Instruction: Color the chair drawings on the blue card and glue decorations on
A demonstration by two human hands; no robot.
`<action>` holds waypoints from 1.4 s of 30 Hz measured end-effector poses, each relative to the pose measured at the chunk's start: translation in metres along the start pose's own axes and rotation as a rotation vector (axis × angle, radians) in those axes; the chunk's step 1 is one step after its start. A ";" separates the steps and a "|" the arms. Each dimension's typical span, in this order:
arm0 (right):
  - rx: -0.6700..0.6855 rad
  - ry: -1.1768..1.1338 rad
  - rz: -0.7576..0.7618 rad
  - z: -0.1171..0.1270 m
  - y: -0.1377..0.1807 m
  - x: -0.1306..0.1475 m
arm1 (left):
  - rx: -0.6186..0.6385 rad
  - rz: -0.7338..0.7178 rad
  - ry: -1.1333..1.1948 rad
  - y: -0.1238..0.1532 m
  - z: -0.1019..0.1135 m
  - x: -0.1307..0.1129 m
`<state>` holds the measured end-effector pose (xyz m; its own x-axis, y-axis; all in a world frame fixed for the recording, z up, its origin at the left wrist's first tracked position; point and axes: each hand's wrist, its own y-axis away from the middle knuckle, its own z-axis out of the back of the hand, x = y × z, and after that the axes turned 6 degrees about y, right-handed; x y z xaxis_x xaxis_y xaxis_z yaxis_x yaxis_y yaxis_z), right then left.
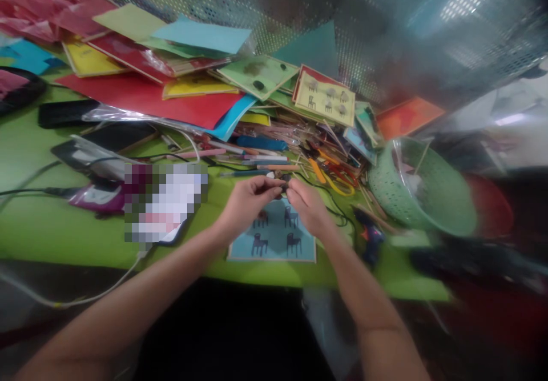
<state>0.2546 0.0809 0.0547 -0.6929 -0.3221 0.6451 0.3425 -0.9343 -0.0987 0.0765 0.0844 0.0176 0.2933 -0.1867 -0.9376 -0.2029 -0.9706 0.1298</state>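
Both hands meet above a blue card point(273, 249) that bears several dark chair shapes and has a pale stick edging. My left hand point(252, 197) is closed, its thumb and fingers pinching a small dark piece point(285, 183). From the other side my right hand point(303, 199) closes on the same piece. Fingers cover most of it, so its kind cannot be made out. Just behind the hands lie pens, thin sticks and a pair of orange-handled pliers point(319, 169). The card's upper part is hidden by my hands.
A phone point(166, 204) with a blurred screen and a purple power strip point(96, 197) with cables lie left. Coloured cards and a red sheet point(171, 101) are heaped behind. A green basket point(422, 187) stands right, near a dark blue glue gun point(369, 235). Perforated metal backs the table.
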 end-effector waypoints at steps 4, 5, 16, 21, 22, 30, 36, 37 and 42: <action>-0.007 -0.015 0.014 0.001 0.001 0.001 | 0.010 -0.002 0.045 -0.002 0.000 0.002; -0.007 -0.015 0.014 0.001 0.001 0.001 | 0.012 -0.010 0.048 -0.002 0.000 0.002; -0.039 0.105 0.027 0.002 0.000 0.004 | -0.024 -0.039 -0.021 -0.002 0.001 0.003; -0.054 0.170 0.059 0.002 0.000 0.005 | -0.013 -0.057 -0.038 -0.003 0.003 0.004; -0.064 0.178 0.068 0.001 0.000 0.005 | -0.006 -0.062 -0.047 -0.003 0.003 0.005; -0.157 0.009 0.050 0.002 -0.001 -0.004 | -0.017 -0.022 0.046 -0.005 -0.001 -0.002; -0.365 -0.257 0.023 0.010 -0.003 -0.017 | -0.131 -0.109 -0.085 -0.009 0.010 -0.017; -0.397 -0.302 0.024 0.010 -0.004 -0.018 | -0.136 -0.153 -0.212 -0.010 0.014 -0.019; -0.516 -0.453 -0.011 0.009 -0.009 -0.030 | -0.179 -0.319 -0.903 -0.011 0.027 -0.025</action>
<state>0.2780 0.1003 0.0430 -0.3220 -0.3215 0.8905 -0.0869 -0.9266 -0.3660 0.0459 0.1041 0.0311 -0.5319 0.2037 -0.8219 -0.0714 -0.9780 -0.1962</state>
